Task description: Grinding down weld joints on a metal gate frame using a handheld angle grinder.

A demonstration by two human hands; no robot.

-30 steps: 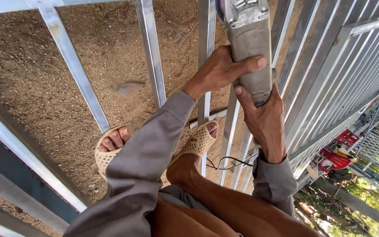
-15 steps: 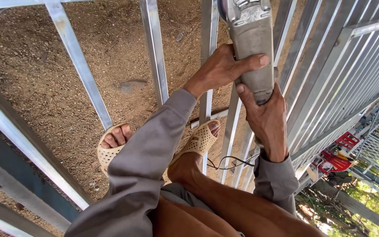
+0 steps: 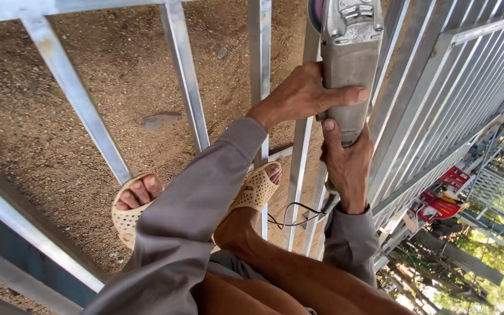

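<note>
Above both hands, angle grinder (image 3: pixel 350 64) head points at metal gate frame (image 3: pixel 298 175); left hand (image 3: pixel 304 93) wraps body from side, right hand (image 3: pixel 345 166) clamps rear grip, steadying tool; cord (image 3: pixel 290 213) trails below wrists.

One grey angle grinder (image 3: pixel 348 64), two hands (both gripping it), two beige perforated sandals (image 3: pixel 255 189).
</note>
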